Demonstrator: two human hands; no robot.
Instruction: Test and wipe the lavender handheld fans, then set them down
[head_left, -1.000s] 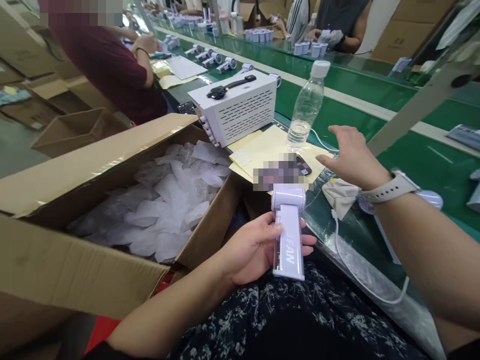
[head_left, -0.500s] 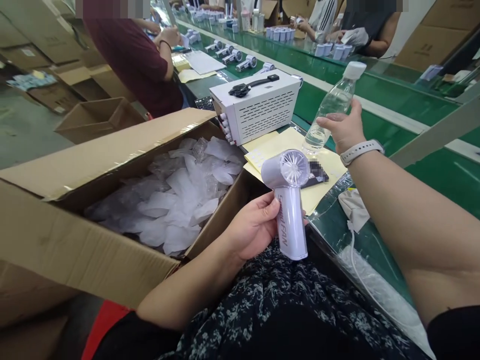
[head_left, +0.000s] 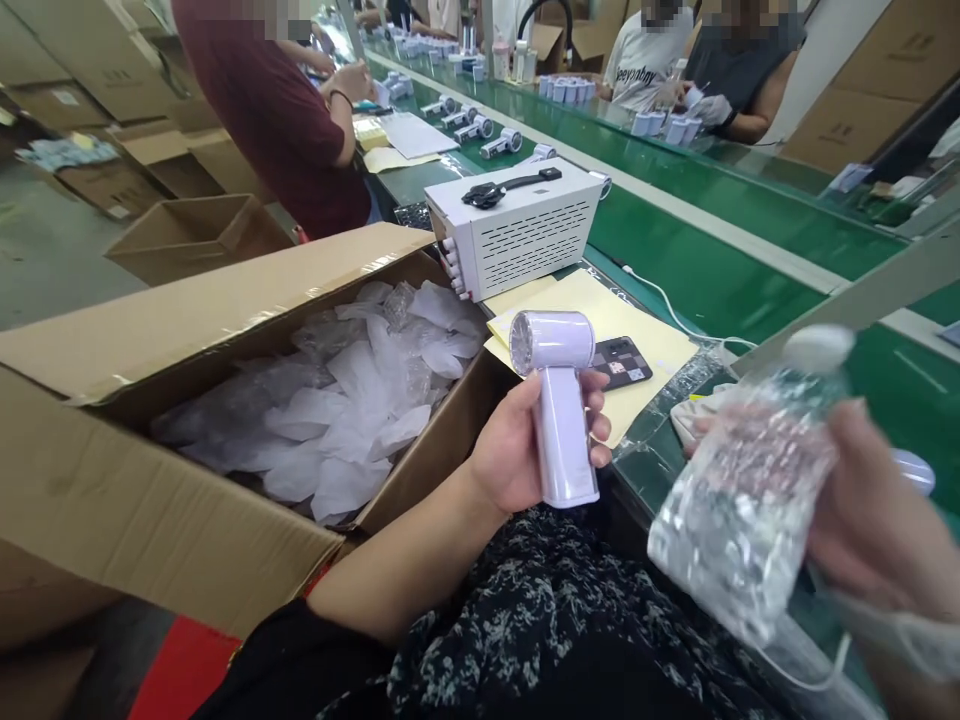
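My left hand (head_left: 517, 455) is wrapped round the handle of a small pale lilac handheld fan (head_left: 556, 400), held upright over my lap with its round head turned left. My right hand (head_left: 877, 530) grips a clear plastic water bottle (head_left: 742, 490) with a white cap, tilted and close to the camera at the lower right, blurred by motion. A black phone (head_left: 621, 362) lies on yellow sheets (head_left: 645, 335) on the table edge just behind the fan.
An open cardboard box (head_left: 187, 330) of white plastic bags sits at my left. A white vented metal unit (head_left: 517, 225) with a black handle stands behind the sheets. A green conveyor (head_left: 712, 250) carries several fans; other people work along it. A white cable (head_left: 667, 305) crosses the table.
My right hand has lifted the water bottle off the table and brought it down close to me. The fan in my left hand has turned so its head faces left.
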